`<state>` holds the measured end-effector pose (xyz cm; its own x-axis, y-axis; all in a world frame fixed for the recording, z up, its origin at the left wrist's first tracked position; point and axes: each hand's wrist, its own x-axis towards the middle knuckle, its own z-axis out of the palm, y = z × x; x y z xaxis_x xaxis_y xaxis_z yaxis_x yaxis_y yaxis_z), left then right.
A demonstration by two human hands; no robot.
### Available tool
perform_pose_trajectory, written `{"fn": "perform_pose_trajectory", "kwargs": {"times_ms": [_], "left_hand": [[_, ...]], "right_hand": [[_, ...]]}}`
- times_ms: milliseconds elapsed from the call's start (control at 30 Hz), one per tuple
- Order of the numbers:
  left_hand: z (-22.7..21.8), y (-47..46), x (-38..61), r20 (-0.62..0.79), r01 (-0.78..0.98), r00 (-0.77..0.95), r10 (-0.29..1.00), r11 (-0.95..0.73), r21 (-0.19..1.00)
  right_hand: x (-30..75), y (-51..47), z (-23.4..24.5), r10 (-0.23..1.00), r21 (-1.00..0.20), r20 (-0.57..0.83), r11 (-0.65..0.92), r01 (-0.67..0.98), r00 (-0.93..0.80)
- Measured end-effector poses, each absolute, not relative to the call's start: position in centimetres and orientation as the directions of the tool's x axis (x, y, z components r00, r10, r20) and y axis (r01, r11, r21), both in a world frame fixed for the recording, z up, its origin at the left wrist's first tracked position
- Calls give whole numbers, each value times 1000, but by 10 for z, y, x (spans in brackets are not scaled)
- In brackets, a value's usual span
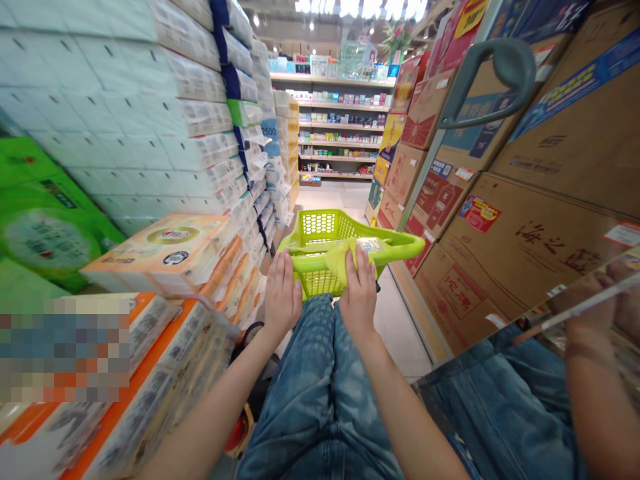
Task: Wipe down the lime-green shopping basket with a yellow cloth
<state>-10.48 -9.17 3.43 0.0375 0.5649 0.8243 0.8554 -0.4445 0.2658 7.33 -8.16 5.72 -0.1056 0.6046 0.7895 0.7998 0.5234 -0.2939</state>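
A lime-green plastic shopping basket [320, 224] with perforated walls is in front of my knees. My left hand [283, 291] is at its near left corner, fingers over the rim and thumb along the near side. A yellow-green cloth [338, 261] lies bunched over the near rim. My right hand [359, 291] presses its fingers onto this cloth, close to a pale label [369, 245] on the rim. The basket's handle [407, 245] sticks out to the right of that hand. Part of the basket's lower side is hidden by my jeans-covered knees [320, 313].
Wrapped tissue packs [200, 107] rise in tall stacks on the left, with an orange-and-white pack [165, 247] lower down. Cardboard cartons [525, 247] line the right side. Stocked shelves [345, 127] stand at the aisle's far end. Jeans and an arm [595, 373] appear lower right, possibly reflected.
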Motion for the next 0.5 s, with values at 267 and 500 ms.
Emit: {"fn": "perform_pose_trajectory", "kwargs": {"times_ms": [267, 500], "left_hand": [[26, -86, -106, 839, 858, 18, 543, -440, 266], [38, -93, -114, 812, 906, 57, 581, -373, 202]], "right_hand": [[19, -92, 53, 560, -186, 768, 659, 729, -310], [68, -79, 39, 535, -170, 802, 630, 758, -265]]}}
